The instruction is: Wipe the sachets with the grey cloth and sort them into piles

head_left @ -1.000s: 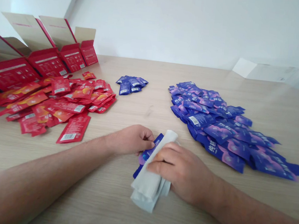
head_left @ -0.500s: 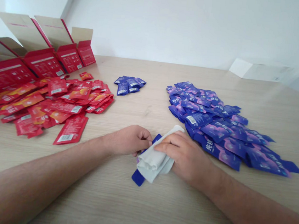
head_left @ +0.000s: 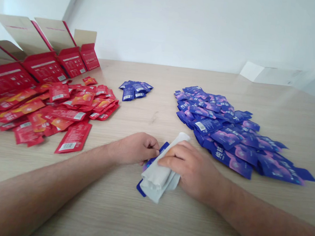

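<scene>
A blue sachet (head_left: 164,147) with pink print lies on the table in front of me, mostly covered by a folded white cloth (head_left: 156,178). My left hand (head_left: 137,148) is closed at the sachet's left edge, thumb and fingers pinching it. My right hand (head_left: 186,164) is closed round the white cloth and presses it over the sachet. Only the sachet's top end, a strip at its left and its bottom corner show from under the cloth.
Red sachets (head_left: 74,135) lie heaped at the left, before open red cartons (head_left: 70,62). A small cluster of blue sachets (head_left: 135,90) is at the back middle. A large pile of blue sachets (head_left: 228,136) spreads at the right. A white box (head_left: 269,74) stands at the back right.
My right hand has slid the cloth slightly down and left along the sachet, covering more of its lower end. My left hand has stayed in nearly the same place.
</scene>
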Demonstrator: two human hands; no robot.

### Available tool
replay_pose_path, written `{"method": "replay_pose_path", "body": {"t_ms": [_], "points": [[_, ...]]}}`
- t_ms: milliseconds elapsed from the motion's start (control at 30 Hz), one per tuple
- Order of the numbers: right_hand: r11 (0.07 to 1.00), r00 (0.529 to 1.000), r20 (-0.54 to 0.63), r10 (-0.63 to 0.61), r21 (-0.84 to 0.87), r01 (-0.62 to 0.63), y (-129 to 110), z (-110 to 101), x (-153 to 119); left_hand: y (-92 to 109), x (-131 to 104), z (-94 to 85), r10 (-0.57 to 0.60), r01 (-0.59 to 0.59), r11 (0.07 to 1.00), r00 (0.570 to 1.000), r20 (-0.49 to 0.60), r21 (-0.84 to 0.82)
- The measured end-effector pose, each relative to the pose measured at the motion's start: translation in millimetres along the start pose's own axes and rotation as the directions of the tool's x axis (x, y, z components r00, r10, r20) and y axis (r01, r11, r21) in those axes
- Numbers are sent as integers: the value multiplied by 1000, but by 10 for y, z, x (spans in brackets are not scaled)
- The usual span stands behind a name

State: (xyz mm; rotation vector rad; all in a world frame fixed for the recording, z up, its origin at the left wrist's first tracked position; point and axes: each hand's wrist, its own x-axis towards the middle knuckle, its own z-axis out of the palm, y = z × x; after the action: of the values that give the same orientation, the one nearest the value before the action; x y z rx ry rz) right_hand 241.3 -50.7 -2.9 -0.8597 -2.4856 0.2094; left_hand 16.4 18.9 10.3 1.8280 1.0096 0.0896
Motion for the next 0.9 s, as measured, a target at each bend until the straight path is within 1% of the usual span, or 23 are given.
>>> {"method": "replay_pose_path", "body": {"t_ms": [67, 100, 200, 267, 400, 433, 567, 600, 733, 767, 900], "points": [[999, 998, 28, -50, 12, 50, -17, 9, 4, -1, 2, -5, 12, -12, 1000, 1000, 11, -5], [999, 998, 30, -48, 12, 48, -17, 10, 6, -4, 4, -5, 15, -15, 1000, 1000, 12, -8], [999, 999, -10, 33, -4, -33, 12, -1, 13, -26, 7, 0, 2, -2, 1000, 1000, 5, -7], [999, 999, -20, 50, -10, -50, 23, -8, 17, -41, 6, 1, -6, 6, 1000, 1000, 0, 4], [999, 998, 27, -53, 12, 52, 0, 2, 21, -49, 4, -8, 0, -1, 1000, 1000, 7, 29], [998, 998, 26, -58, 15, 57, 0, 4, 21, -50, 6, -9, 1, -1, 999, 1000, 3, 32], [999, 999, -20, 43, -3, -43, 26, -5, 21, -50, 10, -4, -8, 8, 1000, 1000, -8, 19], [999, 999, -22, 48, -5, -49, 26, -7, 21, -47, 8, -3, -10, 10, 1000, 1000, -7, 17], [999, 999, 30, -38, 11, 38, -6, -5, 25, -33, -2, -8, -10, 10, 999, 1000, -1, 37], [999, 999, 34, -41, 13, 40, -9, -6, 26, -33, -3, -9, -9, 9, 999, 1000, 2, 38], [998, 998, -12, 62, 2, -62, 18, -19, 23, -53, 9, -1, -9, 9, 1000, 1000, -1, 8]]}}
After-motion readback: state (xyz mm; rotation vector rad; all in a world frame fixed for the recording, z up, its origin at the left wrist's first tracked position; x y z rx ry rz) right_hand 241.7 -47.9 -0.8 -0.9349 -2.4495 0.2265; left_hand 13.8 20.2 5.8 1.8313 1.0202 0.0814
